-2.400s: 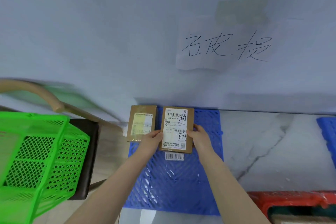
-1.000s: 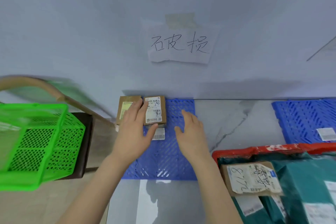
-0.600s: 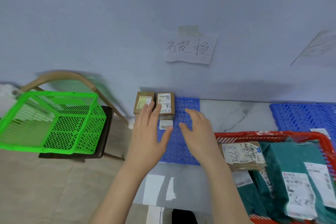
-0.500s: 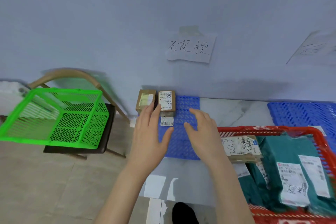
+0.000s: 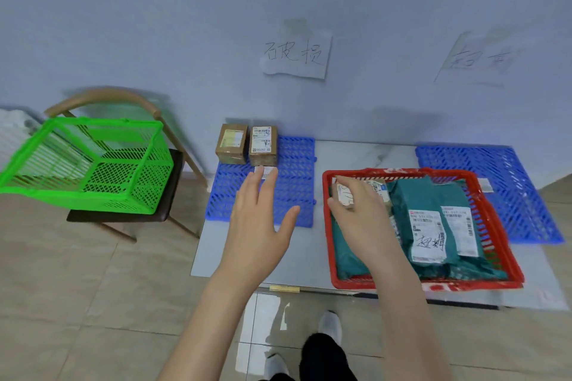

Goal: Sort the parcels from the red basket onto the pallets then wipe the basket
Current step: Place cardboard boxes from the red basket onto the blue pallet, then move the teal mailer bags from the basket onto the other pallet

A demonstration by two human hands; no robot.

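The red basket (image 5: 327, 223) stands on the floor slab and holds several teal parcels (image 5: 428, 226). At its far left corner lies a brown parcel (image 5: 346, 197) with a white label. My right hand (image 5: 362, 216) reaches into the basket, with thumb and fingers curled round that parcel's left end. My left hand (image 5: 260, 219) hovers open, fingers spread, over the left blue pallet (image 5: 295, 164). Two brown boxes (image 5: 231, 144) (image 5: 263, 145) stand side by side on that pallet's far left corner. A second blue pallet (image 5: 501, 176) lies behind the basket on the right.
A green basket (image 5: 93, 164) sits on a chair (image 5: 175, 182) at the left. Two handwritten paper signs (image 5: 297, 54) (image 5: 478, 59) hang on the wall above the pallets. A loose barcode label (image 5: 266, 172) lies on the left pallet. My shoe (image 5: 330, 325) is on the tiles below.
Both hands let go of the box on the left pallet and drew back. My right hand moved right into the red basket and closed on the brown parcel.
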